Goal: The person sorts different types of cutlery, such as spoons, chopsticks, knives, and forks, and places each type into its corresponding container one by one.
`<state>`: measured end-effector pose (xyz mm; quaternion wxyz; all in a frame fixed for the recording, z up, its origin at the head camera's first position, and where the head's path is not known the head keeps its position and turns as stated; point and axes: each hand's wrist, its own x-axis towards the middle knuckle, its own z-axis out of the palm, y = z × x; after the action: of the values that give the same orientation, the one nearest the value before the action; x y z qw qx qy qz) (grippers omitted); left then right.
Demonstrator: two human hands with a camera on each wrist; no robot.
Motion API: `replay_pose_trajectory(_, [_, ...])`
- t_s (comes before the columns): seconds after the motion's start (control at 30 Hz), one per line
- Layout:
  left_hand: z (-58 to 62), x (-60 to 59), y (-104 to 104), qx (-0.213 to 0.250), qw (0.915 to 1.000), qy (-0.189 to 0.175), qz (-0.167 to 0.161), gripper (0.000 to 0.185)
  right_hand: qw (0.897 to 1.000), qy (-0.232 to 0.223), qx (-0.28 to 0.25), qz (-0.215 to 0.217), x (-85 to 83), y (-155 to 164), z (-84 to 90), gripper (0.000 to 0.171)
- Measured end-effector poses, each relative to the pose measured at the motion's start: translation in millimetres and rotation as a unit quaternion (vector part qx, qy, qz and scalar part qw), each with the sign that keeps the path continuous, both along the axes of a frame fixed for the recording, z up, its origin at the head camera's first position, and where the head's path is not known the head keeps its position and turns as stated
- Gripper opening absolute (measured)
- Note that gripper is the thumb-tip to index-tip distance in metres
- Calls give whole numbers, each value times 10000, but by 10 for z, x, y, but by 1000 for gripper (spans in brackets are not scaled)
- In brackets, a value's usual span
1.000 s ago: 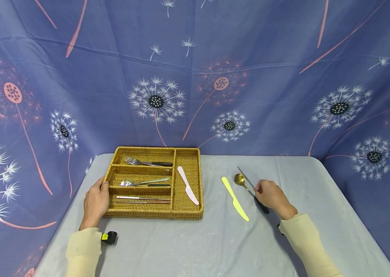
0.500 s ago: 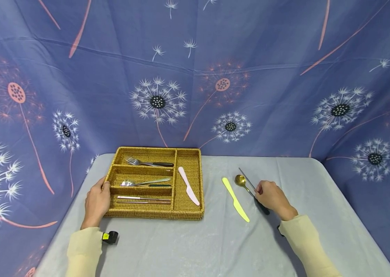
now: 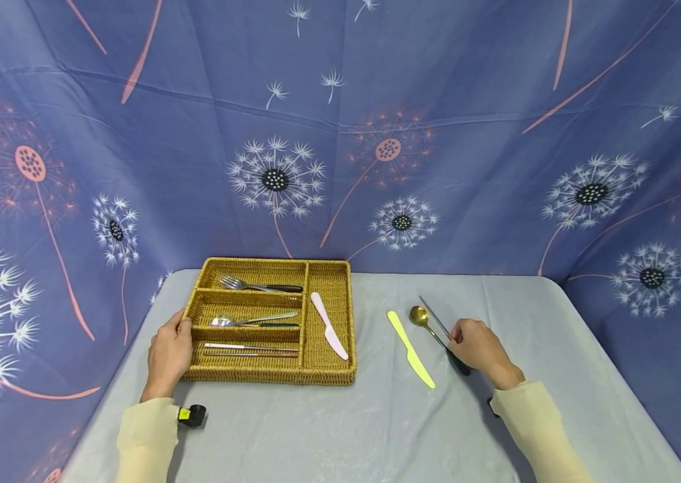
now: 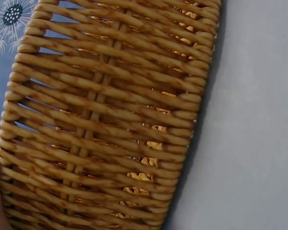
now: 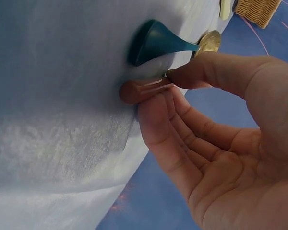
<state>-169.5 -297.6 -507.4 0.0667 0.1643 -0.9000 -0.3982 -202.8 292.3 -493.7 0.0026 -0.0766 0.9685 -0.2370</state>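
At the left side of a woven cutlery tray (image 3: 328, 377), my left hand (image 3: 170, 349) grips the wall, thumb over the rim. The left wrist view is mostly this wicker wall (image 4: 105, 115), with a bit of finger at its left edge. My right hand (image 3: 478, 345) pinches a thin metal chopstick (image 3: 433, 315) between thumb and fingers; its copper-coloured end (image 5: 132, 92) shows in the right wrist view. Beside it on the table lies a gold spoon (image 3: 419, 315) with a dark teal handle (image 5: 156, 44). Left of that is a yellow-green knife (image 3: 409, 349).
The tray's compartments hold forks (image 3: 255, 286) at the back, spoons (image 3: 225, 321) in the middle and chopsticks (image 3: 249, 349) in front. A pink knife (image 3: 328, 329) lies in its right compartment. A patterned blue curtain (image 3: 473, 134) surrounds the pale table (image 3: 292, 436).
My right hand has shifted very slightly right and towards me with the chopstick. The left hand stays on the tray.
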Motion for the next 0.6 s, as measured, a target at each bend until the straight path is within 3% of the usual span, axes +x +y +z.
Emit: replay_pose_trajectory(0.6, [-15, 5, -10, -32, 9999, 114, -24, 62, 9999, 88, 93, -50, 94, -5, 64, 10])
